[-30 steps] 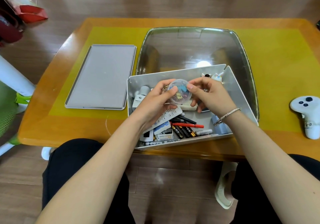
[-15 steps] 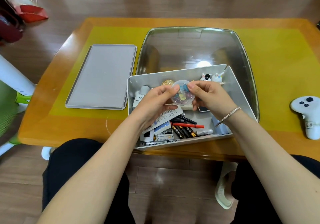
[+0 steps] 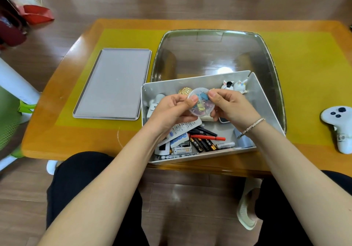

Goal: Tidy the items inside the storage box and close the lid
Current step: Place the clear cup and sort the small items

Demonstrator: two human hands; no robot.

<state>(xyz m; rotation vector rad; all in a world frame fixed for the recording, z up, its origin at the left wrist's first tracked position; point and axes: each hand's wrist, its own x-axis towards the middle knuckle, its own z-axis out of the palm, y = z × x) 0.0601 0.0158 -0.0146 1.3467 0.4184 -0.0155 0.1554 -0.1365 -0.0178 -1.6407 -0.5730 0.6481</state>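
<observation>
While the grey lid (image 3: 112, 83) lies flat at the far left of the counter (image 3: 304, 70), well apart from the storage box (image 3: 264, 112), the left hand (image 3: 169, 110) and right hand (image 3: 230, 104) meet above the box's middle. Each pinches one side of a small round clear container (image 3: 202, 103) holding coloured clips, so it sits directly between them, equally near both, above the remote, pens and batteries (image 3: 202, 144). Compared with a second ago, the container has risen slightly toward the far wall, uncovering a gold disc (image 3: 184, 90) behind it.
</observation>
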